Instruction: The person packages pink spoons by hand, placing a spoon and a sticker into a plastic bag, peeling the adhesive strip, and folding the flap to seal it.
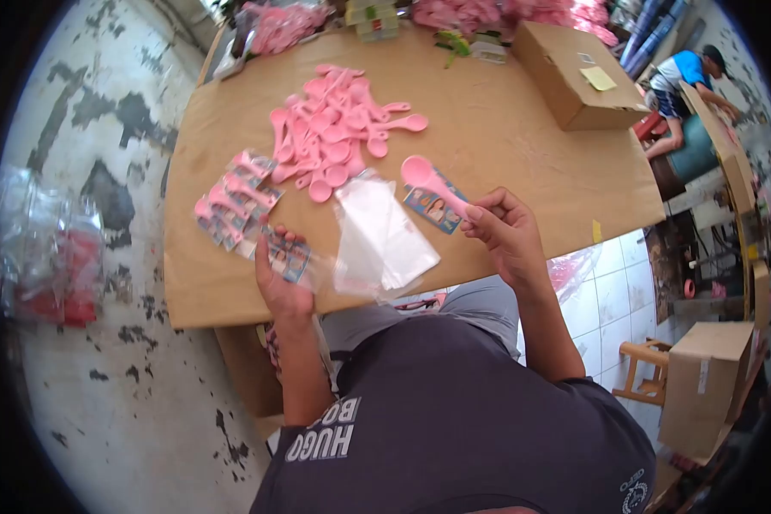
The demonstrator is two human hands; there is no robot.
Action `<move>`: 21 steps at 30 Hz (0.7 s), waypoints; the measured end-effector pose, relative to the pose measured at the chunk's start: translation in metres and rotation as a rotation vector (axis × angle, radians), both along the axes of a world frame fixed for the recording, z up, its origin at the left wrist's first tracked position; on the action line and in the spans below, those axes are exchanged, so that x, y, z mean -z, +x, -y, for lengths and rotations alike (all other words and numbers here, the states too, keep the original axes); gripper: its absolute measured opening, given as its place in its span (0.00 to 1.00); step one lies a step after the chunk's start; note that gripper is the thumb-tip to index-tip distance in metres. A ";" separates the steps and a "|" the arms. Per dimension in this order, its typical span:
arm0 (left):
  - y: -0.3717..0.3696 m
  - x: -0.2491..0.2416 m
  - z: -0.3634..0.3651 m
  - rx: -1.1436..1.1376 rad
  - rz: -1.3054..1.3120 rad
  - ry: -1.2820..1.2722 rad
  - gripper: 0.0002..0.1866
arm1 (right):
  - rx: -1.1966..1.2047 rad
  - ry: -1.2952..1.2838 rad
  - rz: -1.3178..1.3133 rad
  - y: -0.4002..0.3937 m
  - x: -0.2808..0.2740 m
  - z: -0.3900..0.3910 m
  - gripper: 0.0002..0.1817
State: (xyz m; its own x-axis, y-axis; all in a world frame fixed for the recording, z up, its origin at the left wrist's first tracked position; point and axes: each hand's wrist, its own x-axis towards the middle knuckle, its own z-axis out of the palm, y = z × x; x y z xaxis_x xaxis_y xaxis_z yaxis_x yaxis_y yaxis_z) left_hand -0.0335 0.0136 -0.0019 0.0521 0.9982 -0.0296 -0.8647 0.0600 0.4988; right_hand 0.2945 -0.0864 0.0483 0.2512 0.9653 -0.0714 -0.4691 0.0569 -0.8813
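My right hand (509, 236) pinches a pink measuring spoon (437, 186) by the end of its handle, its bowl pointing up and left. Behind the spoon, printed blue cards (426, 211) lie on the table. In my left hand (283, 289), closed fingers hold a clear plastic bag with a printed card (289, 259) in it. Flat clear plastic bags (384, 244) are stacked between my hands. Close to my left fingers, several bagged pink spoons (231, 201) lie in a row. Beyond them spreads a pile of loose pink spoons (338, 128).
Brown paper covers the table (480, 128). A cardboard box (574, 77) stands at the back right, pink bundles (283, 24) and a clear container (373, 17) along the far edge. Another person (681, 86) sits at the right. A wooden stool (642, 373) and another carton (707, 385) stand below right.
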 end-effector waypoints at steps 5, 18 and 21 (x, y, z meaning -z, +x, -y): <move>0.027 -0.050 0.006 -0.229 -0.027 0.058 0.23 | -0.007 0.010 0.192 -0.028 -0.001 0.017 0.09; 0.096 -0.075 0.014 -0.097 -0.014 0.242 0.30 | -0.212 0.020 0.175 -0.051 -0.013 0.020 0.08; 0.108 -0.075 0.022 0.003 0.024 0.168 0.30 | -0.238 0.101 0.114 -0.057 -0.012 0.016 0.09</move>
